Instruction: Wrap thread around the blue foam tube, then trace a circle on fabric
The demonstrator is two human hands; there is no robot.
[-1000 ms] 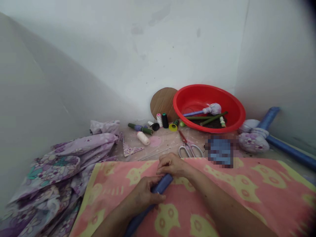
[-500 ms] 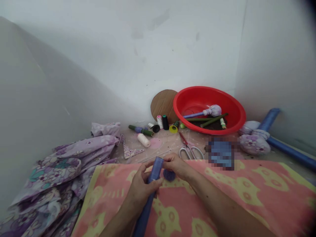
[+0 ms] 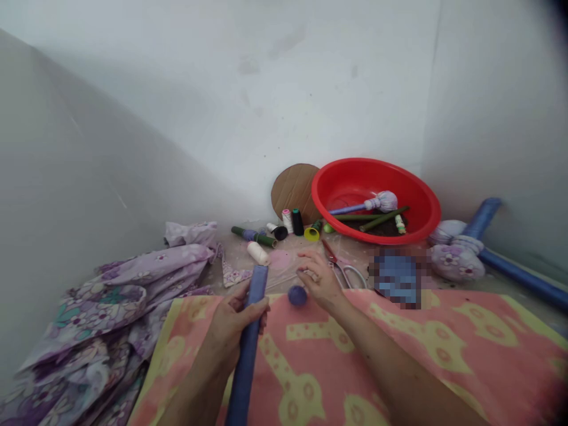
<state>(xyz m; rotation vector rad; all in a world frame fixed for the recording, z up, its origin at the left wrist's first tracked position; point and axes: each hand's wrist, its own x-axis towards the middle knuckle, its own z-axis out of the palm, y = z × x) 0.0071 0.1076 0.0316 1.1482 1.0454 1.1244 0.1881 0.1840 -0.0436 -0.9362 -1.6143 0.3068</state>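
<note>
My left hand (image 3: 239,316) is closed around a long stick wrapped in blue cloth (image 3: 249,355), its upper end tilted up and away from me. To the right of the stick a small round blue ball (image 3: 297,295) sits at the far edge of the pink and yellow cloth (image 3: 426,355); I cannot make out what it is made of. Beside that ball, in front of the scissors (image 3: 348,273), my right hand (image 3: 322,281) has its fingers curved and apart, with nothing visible in them. It partly covers the scissors' handles.
Flowered purple fabric (image 3: 146,284) lies heaped at left. Behind are thread spools (image 3: 293,222), a white thread roll (image 3: 258,253) and a green stick (image 3: 266,239). A red basin (image 3: 377,238) holds several sticks. Right of it lies a blue-handled padded mallet (image 3: 459,261).
My left hand has moved left and turned the wrapped stick more upright. My right hand has come away from the stick, and the blue ball has come into view between them.
</note>
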